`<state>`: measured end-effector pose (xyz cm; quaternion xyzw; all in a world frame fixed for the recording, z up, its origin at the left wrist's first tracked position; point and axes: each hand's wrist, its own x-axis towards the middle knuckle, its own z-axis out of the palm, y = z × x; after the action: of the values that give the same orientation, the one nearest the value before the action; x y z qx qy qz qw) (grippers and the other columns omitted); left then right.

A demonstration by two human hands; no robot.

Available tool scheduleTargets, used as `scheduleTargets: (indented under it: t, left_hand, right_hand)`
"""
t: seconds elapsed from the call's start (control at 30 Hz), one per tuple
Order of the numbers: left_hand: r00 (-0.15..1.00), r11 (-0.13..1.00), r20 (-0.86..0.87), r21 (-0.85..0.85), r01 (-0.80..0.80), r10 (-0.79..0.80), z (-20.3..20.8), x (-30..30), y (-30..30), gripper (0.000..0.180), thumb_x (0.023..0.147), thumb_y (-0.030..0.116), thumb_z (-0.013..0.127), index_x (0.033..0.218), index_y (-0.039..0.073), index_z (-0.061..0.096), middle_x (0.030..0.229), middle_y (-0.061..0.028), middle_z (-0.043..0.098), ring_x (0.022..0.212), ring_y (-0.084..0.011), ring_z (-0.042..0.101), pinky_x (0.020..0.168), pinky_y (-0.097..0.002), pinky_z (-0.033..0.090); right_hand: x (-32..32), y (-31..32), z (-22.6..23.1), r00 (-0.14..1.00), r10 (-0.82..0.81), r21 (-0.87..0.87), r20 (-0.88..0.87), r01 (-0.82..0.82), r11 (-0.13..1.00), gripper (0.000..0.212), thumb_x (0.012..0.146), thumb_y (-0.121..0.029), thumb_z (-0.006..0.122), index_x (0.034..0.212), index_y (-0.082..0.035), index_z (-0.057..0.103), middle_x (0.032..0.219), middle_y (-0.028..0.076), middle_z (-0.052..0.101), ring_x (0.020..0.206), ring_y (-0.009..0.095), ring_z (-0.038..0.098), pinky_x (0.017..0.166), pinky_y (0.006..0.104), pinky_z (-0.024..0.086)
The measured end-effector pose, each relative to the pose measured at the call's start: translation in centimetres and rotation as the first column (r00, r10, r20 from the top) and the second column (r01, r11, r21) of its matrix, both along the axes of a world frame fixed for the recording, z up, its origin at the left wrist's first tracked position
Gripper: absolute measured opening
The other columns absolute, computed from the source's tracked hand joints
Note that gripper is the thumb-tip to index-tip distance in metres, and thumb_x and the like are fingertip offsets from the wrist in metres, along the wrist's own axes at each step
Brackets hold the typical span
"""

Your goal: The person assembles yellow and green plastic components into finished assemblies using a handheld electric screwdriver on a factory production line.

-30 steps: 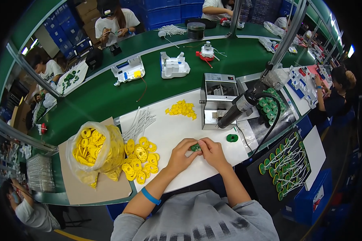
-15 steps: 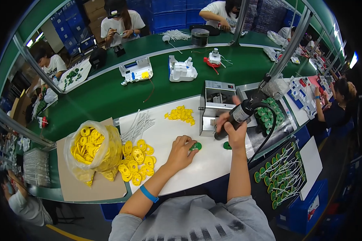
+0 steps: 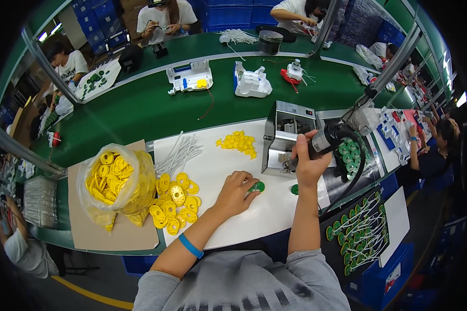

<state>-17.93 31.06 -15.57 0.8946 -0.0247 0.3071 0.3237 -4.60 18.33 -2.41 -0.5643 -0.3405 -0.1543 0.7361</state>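
Note:
My left hand [image 3: 233, 196] rests on the white work surface [image 3: 233, 225], its fingers closed on the edge of a small round green circuit board [image 3: 259, 186]. My right hand [image 3: 310, 167] is wrapped round a black electric screwdriver [image 3: 324, 141] with a cable at its back end. The screwdriver's front end is at the open front of a metal box-shaped machine [image 3: 277, 124], probably a screw feeder; the tip is hidden. A second green board [image 3: 294, 189] lies between my hands, close to my right forearm. Small yellow parts [image 3: 237, 143] are heaped beyond my left hand.
At left, a clear bag of yellow oval parts [image 3: 111, 179] stands on cardboard, beside loose yellow ovals [image 3: 177, 196] and white cables [image 3: 181, 155]. Right of the machine sit green boards [image 3: 349, 155]; wired ones [image 3: 355, 233] lie nearer. White housings [image 3: 251, 80] are on the green bench. Co-workers sit beyond.
My right hand has brought the screwdriver to the front of the metal machine. My left hand still holds the green board; the whole view has shifted slightly.

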Motion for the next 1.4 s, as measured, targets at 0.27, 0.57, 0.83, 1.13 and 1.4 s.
scheduleTargets:
  t: [0.27, 0.57, 0.83, 1.13, 1.4]
  left_hand:
    - [1.000, 1.000, 0.005, -0.015, 0.007, -0.007, -0.4, -0.9, 1.5, 0.031, 0.083, 0.015, 0.076, 0.113, 0.006, 0.072, 0.108, -0.0087, 0.057, 0.107, -0.0283, 0.054, 0.092, -0.0393, 0.043]
    - [1.000, 1.000, -0.015, -0.017, -0.001, 0.000, -0.8, -1.3, 2.7, 0.033, 0.082, 0.017, 0.077, 0.113, 0.006, 0.072, 0.107, -0.0082, 0.058, 0.107, -0.0279, 0.054, 0.093, -0.0391, 0.043]
    - [1.000, 1.000, 0.029, -0.010, -0.008, 0.008, -1.5, -2.1, 3.5, 0.034, 0.081, 0.016, 0.078, 0.112, 0.007, 0.072, 0.106, -0.0085, 0.058, 0.103, -0.0289, 0.056, 0.090, -0.0396, 0.044]
    - [0.999, 1.000, 0.038, -0.020, -0.015, 0.016, -1.7, -2.4, 3.5, 0.033, 0.079, 0.016, 0.079, 0.110, 0.007, 0.072, 0.104, -0.0092, 0.058, 0.101, -0.0294, 0.056, 0.089, -0.0406, 0.044]
    - [0.999, 0.999, 0.022, -0.025, -0.033, 0.034, -1.6, -3.0, 3.6, 0.034, 0.077, 0.015, 0.080, 0.109, 0.006, 0.072, 0.102, -0.0104, 0.057, 0.100, -0.0298, 0.056, 0.088, -0.0405, 0.045]
  right_hand:
    - [-3.2, 1.2, -0.5, 0.990, 0.103, -0.009, -0.098, -0.105, 0.994, 0.029, 0.094, -0.003, 0.066, 0.120, 0.004, 0.055, 0.068, 0.003, 0.057, 0.053, 0.010, 0.054, 0.053, 0.0249, 0.043]
    - [-4.2, 3.4, -7.2, 0.963, 0.229, 0.075, -0.143, -0.220, 0.972, 0.037, 0.090, 0.002, 0.066, 0.123, 0.003, 0.050, 0.075, 0.004, 0.056, 0.057, 0.012, 0.057, 0.057, 0.0261, 0.048]
    - [-5.3, 4.3, -8.1, 0.968, 0.224, 0.079, -0.115, -0.216, 0.973, 0.035, 0.090, 0.002, 0.066, 0.122, 0.002, 0.051, 0.074, 0.004, 0.057, 0.057, 0.011, 0.057, 0.057, 0.0264, 0.049]
    - [-5.6, 4.5, -8.9, 0.935, 0.303, 0.038, -0.184, -0.301, 0.953, 0.026, 0.088, -0.001, 0.069, 0.108, -0.001, 0.052, 0.074, 0.005, 0.059, 0.058, 0.012, 0.058, 0.056, 0.0267, 0.049]
    - [-5.8, 5.0, -9.7, 0.910, 0.335, 0.001, -0.243, -0.346, 0.938, 0.029, 0.084, 0.002, 0.075, 0.105, -0.003, 0.056, 0.081, 0.003, 0.062, 0.062, 0.010, 0.059, 0.055, 0.0235, 0.049]
